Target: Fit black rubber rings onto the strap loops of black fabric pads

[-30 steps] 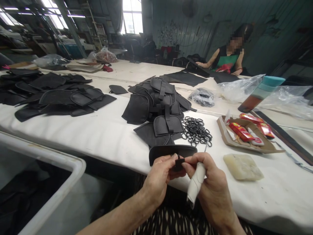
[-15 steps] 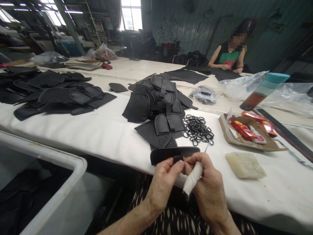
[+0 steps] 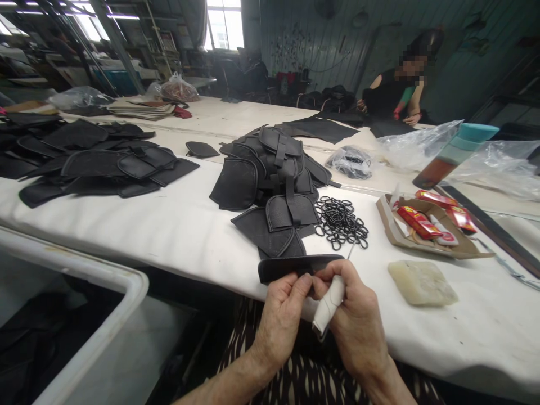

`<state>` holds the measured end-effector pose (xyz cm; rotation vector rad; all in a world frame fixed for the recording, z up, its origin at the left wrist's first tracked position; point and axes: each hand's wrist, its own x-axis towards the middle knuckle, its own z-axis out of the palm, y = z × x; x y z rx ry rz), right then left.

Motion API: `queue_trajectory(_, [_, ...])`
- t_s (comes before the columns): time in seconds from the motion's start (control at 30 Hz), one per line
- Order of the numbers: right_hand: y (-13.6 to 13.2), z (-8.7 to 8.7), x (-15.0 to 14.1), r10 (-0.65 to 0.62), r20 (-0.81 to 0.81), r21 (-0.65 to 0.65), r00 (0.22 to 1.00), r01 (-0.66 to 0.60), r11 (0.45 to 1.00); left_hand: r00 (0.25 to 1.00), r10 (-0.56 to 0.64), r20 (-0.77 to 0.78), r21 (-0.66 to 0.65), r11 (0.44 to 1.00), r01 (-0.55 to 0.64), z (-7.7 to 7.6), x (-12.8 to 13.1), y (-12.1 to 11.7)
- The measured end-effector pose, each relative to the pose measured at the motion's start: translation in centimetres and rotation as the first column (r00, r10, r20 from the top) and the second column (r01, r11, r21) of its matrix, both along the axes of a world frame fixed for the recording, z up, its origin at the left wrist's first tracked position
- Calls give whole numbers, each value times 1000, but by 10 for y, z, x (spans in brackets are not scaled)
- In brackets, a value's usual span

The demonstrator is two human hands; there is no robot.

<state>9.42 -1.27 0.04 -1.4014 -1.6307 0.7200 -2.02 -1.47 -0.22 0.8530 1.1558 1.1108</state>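
At the table's near edge, my left hand (image 3: 280, 309) is closed, thumb and fingers pinched on the lower edge of a black leather piece (image 3: 278, 269). My right hand (image 3: 360, 318) is wrapped around an awl (image 3: 328, 308) with a white wrapped handle; its thin metal shaft points up and away past the fingers. The fingertips of both hands meet at the leather piece, and what lies between them is hidden. Just beyond are stitched black leather pieces with straps (image 3: 291, 212) and a heap of black metal rings (image 3: 341, 219).
A yellowish block (image 3: 422, 284) and a cardboard tray (image 3: 390, 233) with red boxes are at the right. Behind them leans a blue-lidded bottle (image 3: 458, 149). More black pieces (image 3: 93, 160) lie left, above a white bin (image 3: 141, 284). A co-worker (image 3: 390, 104) handles dark material across the table.
My fingertips have shifted slightly, and the dark strap end between them shows less now. The awl's handle has moved a little left. Across the table, the co-worker has lifted dark material.
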Motion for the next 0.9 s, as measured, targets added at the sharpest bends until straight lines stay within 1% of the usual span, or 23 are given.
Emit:
queue_trajectory(0.07, [-3, 1, 3, 6, 42, 68, 999, -9, 998, 1000, -8, 21, 8, 1000, 8, 1, -1, 1])
queue_trajectory(0.1, [-4, 3, 5, -15, 71, 143, 997, 5, 990, 999, -19, 45, 10, 1000, 18, 2, -2, 2])
queue_trajectory(0.17, [-2, 7, 11, -86, 132, 318, 988, 40, 947, 992, -45, 116, -9, 999, 47, 3, -4, 2])
queue_trajectory(0.2, [1, 9, 14, -111, 153, 375, 982, 46, 926, 986, -53, 158, -34, 998, 59, 4, -5, 2])
queue_trajectory(0.23, [6, 11, 17, -106, 164, 382, 981, 36, 923, 978, -56, 201, -62, 996, 70, 4, -6, 2])
queue_trajectory(0.27, [12, 12, 19, -62, 153, 328, 986, 9, 945, 969, -58, 241, -90, 993, 82, 5, -8, 3])
queue_trajectory(0.3, [18, 14, 20, 2, 113, 233, 994, -29, 972, 959, -63, 275, -117, 988, 99, 6, -10, 3])
queue_trajectory(0.33, [24, 14, 20, 58, 39, 128, 998, -63, 990, 952, -72, 297, -143, 983, 119, 6, -12, 4])
queue_trajectory(0.37, [30, 14, 20, 93, -50, 41, 994, -91, 995, 947, -84, 309, -167, 976, 141, 7, -13, 5])
queue_trajectory(0.4, [36, 14, 20, 109, -134, -19, 985, -112, 993, 945, -96, 313, -188, 969, 161, 8, -15, 5])
queue_trajectory(0.43, [40, 13, 19, 111, -201, -50, 973, -123, 991, 945, -103, 311, -207, 963, 173, 9, -17, 6])
queue_trajectory(0.5, [47, 12, 19, 117, -277, -70, 954, -142, 987, 953, -90, 289, -236, 958, 162, 11, -18, 8])
queue_trajectory(0.67, [52, 12, 22, 179, -341, -112, 923, -229, 967, 969, -43, 244, -233, 967, 101, 12, -15, 7])
queue_trajectory(0.9, [53, 14, 22, 179, -353, -117, 918, -233, 965, 977, 14, 214, -235, 971, 37, 13, -11, 9])
